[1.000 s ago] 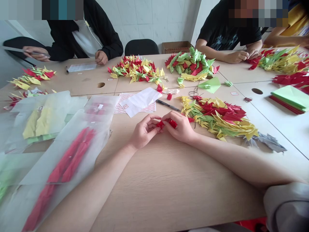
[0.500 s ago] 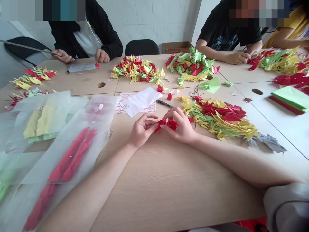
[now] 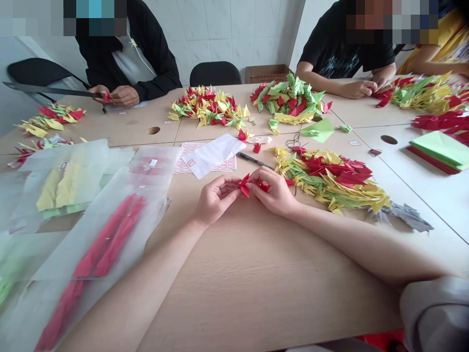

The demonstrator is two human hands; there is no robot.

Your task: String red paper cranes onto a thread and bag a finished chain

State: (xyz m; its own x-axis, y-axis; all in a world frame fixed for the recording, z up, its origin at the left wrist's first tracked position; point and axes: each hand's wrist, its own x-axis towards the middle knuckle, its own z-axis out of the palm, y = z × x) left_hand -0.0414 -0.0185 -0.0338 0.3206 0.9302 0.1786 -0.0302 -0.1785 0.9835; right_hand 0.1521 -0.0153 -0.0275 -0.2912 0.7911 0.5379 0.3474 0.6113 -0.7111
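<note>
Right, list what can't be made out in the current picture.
All in the head view:
1. Small red folded-paper piece: full shape, partly hidden by the left-hand grip and right-hand grip.
2. Small white rectangular label: any print, too small.
3. Blurred bright-green shape under translucent plastic sheeting: the rest, cut off by the left edge.
4. Bright red item: what it is, cut off by the bottom edge.

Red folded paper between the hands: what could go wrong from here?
The red folded paper could crease or tear, being pinched between the left hand and right hand. The right hand might also disturb the multicoloured paper pile close beside it, or nudge the black pen lying just beyond.
</note>
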